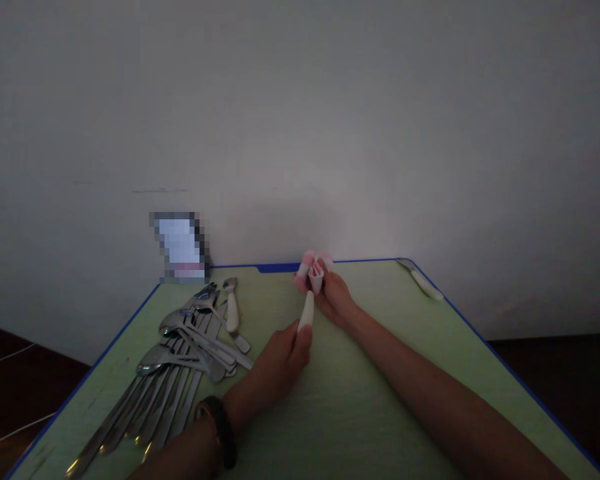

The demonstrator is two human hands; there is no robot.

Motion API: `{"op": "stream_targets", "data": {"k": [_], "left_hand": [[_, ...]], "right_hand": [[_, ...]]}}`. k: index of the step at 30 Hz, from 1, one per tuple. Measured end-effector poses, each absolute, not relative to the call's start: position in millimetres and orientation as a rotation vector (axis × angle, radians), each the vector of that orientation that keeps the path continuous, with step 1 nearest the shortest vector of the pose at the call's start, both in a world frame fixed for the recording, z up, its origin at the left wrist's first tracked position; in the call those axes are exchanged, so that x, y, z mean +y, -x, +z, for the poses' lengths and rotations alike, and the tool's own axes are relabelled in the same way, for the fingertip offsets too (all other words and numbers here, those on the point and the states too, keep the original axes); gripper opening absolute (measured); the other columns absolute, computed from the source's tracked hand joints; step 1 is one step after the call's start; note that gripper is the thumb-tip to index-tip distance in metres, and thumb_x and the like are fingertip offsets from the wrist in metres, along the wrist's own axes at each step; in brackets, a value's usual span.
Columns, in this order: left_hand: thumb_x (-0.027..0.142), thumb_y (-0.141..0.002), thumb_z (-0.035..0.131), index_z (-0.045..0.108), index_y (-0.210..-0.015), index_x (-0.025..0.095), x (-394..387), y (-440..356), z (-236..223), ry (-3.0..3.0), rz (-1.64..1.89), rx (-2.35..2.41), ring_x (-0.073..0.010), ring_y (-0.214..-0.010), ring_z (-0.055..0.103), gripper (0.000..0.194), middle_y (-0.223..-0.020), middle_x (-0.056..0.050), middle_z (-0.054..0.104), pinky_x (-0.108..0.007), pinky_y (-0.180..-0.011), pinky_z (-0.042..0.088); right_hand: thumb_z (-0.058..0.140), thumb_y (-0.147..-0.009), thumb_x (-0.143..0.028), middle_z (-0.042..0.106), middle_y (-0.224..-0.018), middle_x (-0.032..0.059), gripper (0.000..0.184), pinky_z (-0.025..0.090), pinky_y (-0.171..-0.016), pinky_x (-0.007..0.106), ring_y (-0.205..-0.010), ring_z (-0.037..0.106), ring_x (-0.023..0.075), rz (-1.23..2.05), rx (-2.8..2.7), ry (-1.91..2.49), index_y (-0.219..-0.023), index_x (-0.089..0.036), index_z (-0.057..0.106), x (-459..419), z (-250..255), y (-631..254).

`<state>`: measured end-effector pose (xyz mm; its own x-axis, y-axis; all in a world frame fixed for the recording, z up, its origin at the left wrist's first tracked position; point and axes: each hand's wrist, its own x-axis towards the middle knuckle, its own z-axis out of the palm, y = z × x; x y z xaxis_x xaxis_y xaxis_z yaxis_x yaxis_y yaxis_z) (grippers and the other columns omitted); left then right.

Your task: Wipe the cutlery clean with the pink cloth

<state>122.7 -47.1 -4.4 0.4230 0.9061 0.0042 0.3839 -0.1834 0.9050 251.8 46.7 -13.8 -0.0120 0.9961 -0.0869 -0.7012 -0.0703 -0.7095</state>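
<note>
Tabletop (340, 407): left hand (286, 352) grips handle (307, 311), right hand (338, 297) clutches cloth (318, 276) apparently hiding its end.

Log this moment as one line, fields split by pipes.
left hand: holds white-handled utensil | right hand: holds pink-and-white cloth at utensil's far end | cutlery pile: on green table | utensil's head: not clearly visible

The left hand (285, 353) is bare, and round its wrist sits a dark, nearly black band (223, 427), fairly broad and curved to the arm, with a brownish tint along the edge nearer the elbow. Dim light hides the band's finer make, so whether it is a watch strap or a bracelet cannot be told. The right hand (336, 298) is bare too, as are the left forearm (177, 453) and the slender, tapering right forearm (415, 373), as far as they show.
</note>
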Motion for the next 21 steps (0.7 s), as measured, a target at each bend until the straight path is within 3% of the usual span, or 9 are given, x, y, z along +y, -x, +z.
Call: {"op": "stream_targets", "data": {"k": [5, 9, 15, 21], "left_hand": [[0.054, -0.086, 0.026, 0.034, -0.070, 0.021, -44, -128, -2, -1.424, 0.741, 1.068, -0.0077, -0.041, 0.028, 0.037, -0.051, 0.009, 0.029, -0.020, -0.037, 0.025], [0.052, -0.086, 0.026, 0.034, -0.069, 0.022, -43, -127, -4, -1.466, 0.731, 1.092, -0.0079, -0.040, 0.030, 0.036, -0.051, 0.009, 0.031, -0.020, -0.038, 0.026], [0.041, -0.089, 0.027, 0.039, -0.064, 0.020, -47, -123, -2, -1.861, 0.681, 1.226, -0.0110, -0.048, 0.036, 0.035, -0.054, 0.004, 0.039, -0.024, -0.047, 0.024], [0.039, -0.090, 0.026, 0.043, -0.069, 0.019, -53, -121, 6, -1.966, 0.598, 1.164, -0.0119, -0.051, 0.038, 0.034, -0.057, 0.003, 0.043, -0.025, -0.051, 0.027]], "right_hand": [[0.070, -0.069, -0.030, 0.063, -0.064, -0.0017, 0.017, 0.049, -0.056, 0.022, -0.059, 0.057, 0.0104, 1.755, -0.743, 0.696, -0.074, -0.016, 0.062, 41, -15, -255], [0.073, -0.065, -0.030, 0.061, -0.060, -0.0003, 0.020, 0.046, -0.051, 0.020, -0.053, 0.054, 0.0094, 1.809, -0.804, 0.725, -0.069, -0.013, 0.063, 36, -14, -257], [0.077, -0.058, -0.032, 0.062, -0.063, -0.0020, 0.026, 0.049, -0.063, 0.024, -0.056, 0.054, 0.0093, 1.707, -0.792, 0.745, -0.073, -0.014, 0.065, 36, -10, -254], [0.067, -0.068, -0.044, 0.061, -0.060, -0.0019, 0.028, 0.044, -0.058, 0.023, -0.053, 0.052, 0.0097, 1.418, -0.788, 0.816, -0.068, -0.017, 0.063, 41, -15, -251]]}}
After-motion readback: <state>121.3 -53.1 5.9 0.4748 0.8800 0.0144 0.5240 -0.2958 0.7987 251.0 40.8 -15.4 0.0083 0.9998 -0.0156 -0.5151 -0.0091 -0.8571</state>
